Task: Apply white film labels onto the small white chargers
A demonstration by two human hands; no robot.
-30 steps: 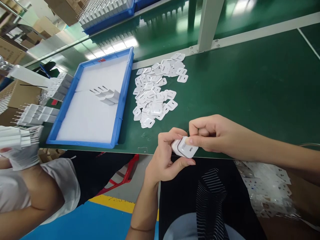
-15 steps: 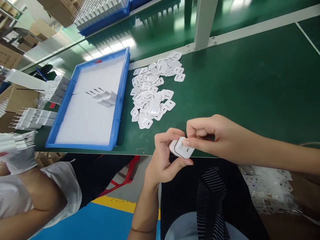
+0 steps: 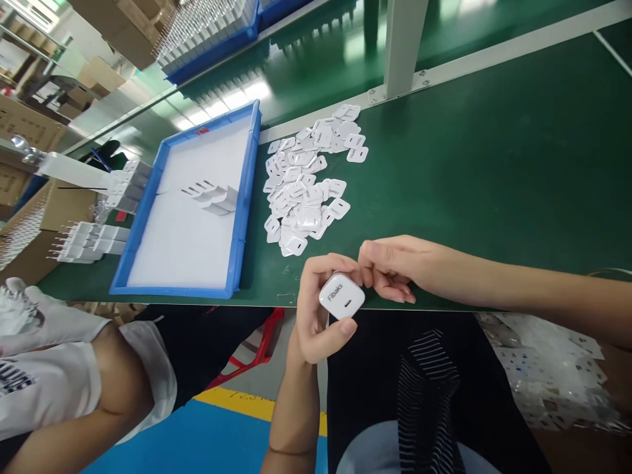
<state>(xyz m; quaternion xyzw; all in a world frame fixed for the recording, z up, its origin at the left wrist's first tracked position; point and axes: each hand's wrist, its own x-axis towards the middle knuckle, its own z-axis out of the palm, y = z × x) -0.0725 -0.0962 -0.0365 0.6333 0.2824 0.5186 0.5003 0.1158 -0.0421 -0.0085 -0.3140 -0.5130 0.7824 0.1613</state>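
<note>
My left hand [image 3: 316,316] grips a small white charger cube [image 3: 342,295] at the near edge of the green bench [image 3: 494,164]. Its face shows grey lettering and a slot-shaped port. My right hand [image 3: 395,266] rests just to the right of the cube, fingers loosely curled, fingertips close to its corner, holding nothing I can see. A heap of several white square stickers [image 3: 306,184] lies on the bench beyond my hands. Left of them stands a blue tray [image 3: 244,191] with a white liner and a few white chargers [image 3: 214,196] lying in it.
A co-worker in a white shirt [image 3: 59,382] sits at my left. Rows of white chargers [image 3: 91,240] lie left of the tray. A white post [image 3: 402,39] stands on the bench behind. A clear bag of sticker sheets [image 3: 553,368] is beside my right arm.
My right hand has let go of the cube's face and drawn slightly right. The left hand has turned the cube so its printed face shows. The co-worker's gloved hand with chargers has left view.
</note>
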